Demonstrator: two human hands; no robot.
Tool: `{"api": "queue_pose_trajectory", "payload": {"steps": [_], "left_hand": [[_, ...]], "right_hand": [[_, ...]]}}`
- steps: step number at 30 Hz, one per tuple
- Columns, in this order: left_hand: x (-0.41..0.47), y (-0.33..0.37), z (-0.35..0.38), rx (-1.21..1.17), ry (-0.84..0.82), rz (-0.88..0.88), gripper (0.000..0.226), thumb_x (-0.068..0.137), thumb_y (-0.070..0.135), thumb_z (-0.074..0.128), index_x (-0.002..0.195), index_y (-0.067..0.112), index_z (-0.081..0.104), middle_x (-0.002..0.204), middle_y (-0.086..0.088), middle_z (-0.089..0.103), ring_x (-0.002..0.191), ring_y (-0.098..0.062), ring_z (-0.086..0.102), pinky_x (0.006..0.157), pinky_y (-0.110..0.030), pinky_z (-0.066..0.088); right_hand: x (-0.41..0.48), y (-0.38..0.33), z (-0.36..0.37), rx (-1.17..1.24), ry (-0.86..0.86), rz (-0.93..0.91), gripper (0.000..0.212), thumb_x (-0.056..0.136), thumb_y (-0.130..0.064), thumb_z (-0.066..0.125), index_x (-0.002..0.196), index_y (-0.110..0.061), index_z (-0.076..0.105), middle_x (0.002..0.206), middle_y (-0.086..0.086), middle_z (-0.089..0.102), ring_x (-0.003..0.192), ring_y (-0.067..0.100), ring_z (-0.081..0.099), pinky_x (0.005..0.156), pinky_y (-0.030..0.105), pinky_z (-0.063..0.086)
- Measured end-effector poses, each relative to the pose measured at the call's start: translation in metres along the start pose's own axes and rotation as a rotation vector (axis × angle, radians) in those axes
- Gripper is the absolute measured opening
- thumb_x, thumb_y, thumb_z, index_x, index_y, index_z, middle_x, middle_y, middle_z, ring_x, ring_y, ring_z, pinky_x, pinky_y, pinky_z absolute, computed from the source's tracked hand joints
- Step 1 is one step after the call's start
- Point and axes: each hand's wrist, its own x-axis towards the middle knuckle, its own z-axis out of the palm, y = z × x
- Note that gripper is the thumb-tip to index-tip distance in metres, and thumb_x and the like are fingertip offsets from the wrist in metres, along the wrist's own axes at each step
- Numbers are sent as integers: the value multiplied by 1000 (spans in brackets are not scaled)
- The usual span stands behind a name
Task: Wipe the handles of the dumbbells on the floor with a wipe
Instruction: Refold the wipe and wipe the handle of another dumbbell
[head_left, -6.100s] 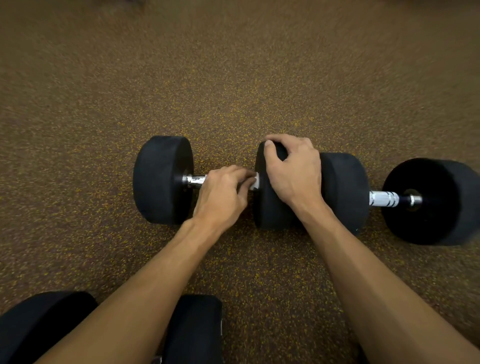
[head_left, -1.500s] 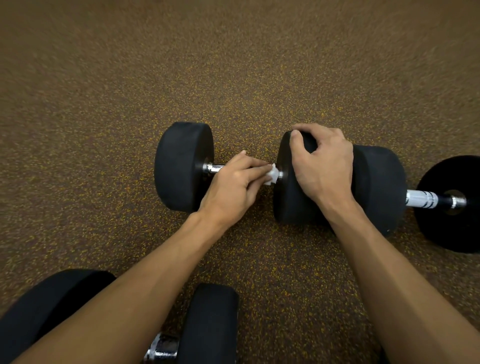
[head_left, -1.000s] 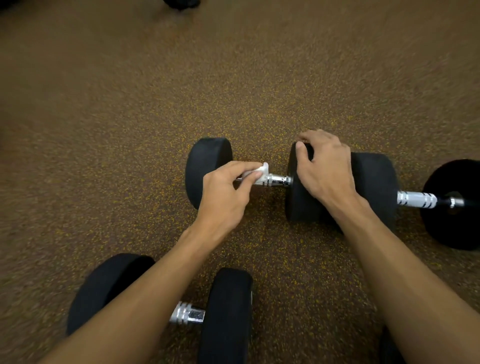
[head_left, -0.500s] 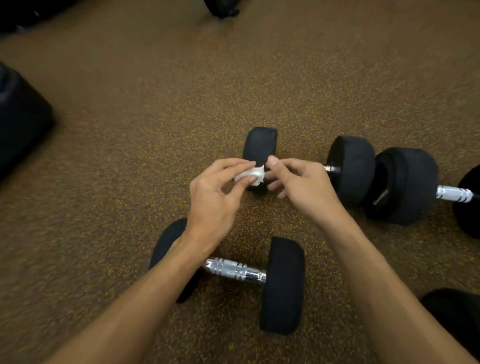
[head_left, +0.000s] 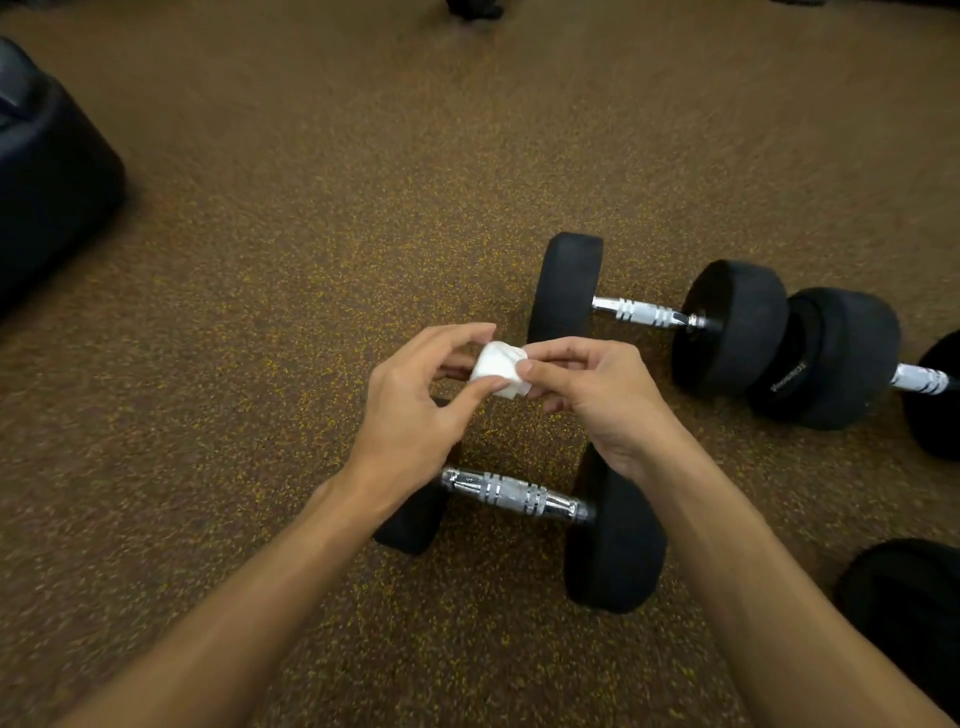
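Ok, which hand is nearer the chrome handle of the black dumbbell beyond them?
Right. The right hand is just left of the chrome handle, closer to the person; the left hand is farther left, across the white wipe.

One head-worn wide-angle view looks forward and down at the floor (head_left: 311, 208), close above the nearest dumbbell (head_left: 514, 496).

Brown, yellow-flecked floor (head_left: 260, 364) carries three black dumbbells. The nearest dumbbell (head_left: 514, 493) lies alone. Beyond it, the middle dumbbell (head_left: 639, 312) and the outer dumbbell (head_left: 841, 358) lie end to end, heads touching. A dark padded object (head_left: 47, 171) sits far left, and a black shape (head_left: 909, 597) lies lower right.
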Motion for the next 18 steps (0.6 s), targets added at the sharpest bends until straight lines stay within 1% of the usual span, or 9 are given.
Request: {"api": "queue_pose_trajectory", "payload": {"steps": [2,4,6,9,11,13,14,16,18], "left_hand": [[-7,-6,-6,39,22,41,38,96,13,80,133,14,72,126,5,71,110,-9,73,98,-28,60],[-16,-15,-10,102,40,55,32,100,6,73,131,13,73,125,5,71,114,-8,69,102,-26,55],[-25,-24,-12,169,48,43,28,102,5,68,128,15,75,124,7,71,120,-7,65,107,-27,51],[-38,-38,-13,224,52,-7,26,104,8,65,124,19,76,123,11,71,123,-10,63,110,-35,50],[-43,-46,-13,239,47,-46,24,104,12,64,122,21,76,123,13,72,123,-11,63,110,-40,50],[-47,-52,-10,239,44,-84,23,106,16,62,123,23,76,124,14,72,123,-10,62,111,-41,49],[-49,-54,-9,231,46,-105,22,107,18,61,123,23,76,124,14,72,123,-9,62,111,-40,49],[-53,-59,-5,207,56,-139,23,108,22,58,123,22,76,125,13,72,123,-8,63,112,-38,48],[-55,-62,-3,202,69,-150,25,109,25,55,123,21,76,125,12,72,123,-7,63,112,-37,48]], "right_hand": [[-3,5,4,-38,36,-8,9,92,-4,81,100,-7,81,83,10,78,68,9,66,60,23,51],[-7,12,8,-116,71,-25,8,92,-7,82,97,-13,82,85,8,78,70,9,67,63,25,51],[-12,20,12,-234,120,-57,9,92,-12,82,92,-20,82,86,2,79,75,10,70,68,27,54],[-23,32,21,-415,141,-114,11,92,-16,82,86,-26,80,84,-7,78,80,7,72,75,24,59],[-29,41,29,-504,144,-152,13,92,-16,81,85,-27,78,81,-10,76,78,6,70,75,19,57],[-33,51,35,-559,158,-203,14,93,-15,79,85,-27,76,79,-11,74,77,4,68,72,16,55],[-34,57,38,-573,164,-227,14,93,-14,78,87,-27,76,78,-12,72,75,4,66,70,16,54],[-37,70,44,-612,164,-273,13,94,-14,76,90,-27,75,80,-12,70,73,5,65,70,21,55],[-41,82,47,-669,145,-343,11,94,-12,75,94,-23,75,90,-11,70,80,5,65,76,26,57]]}}
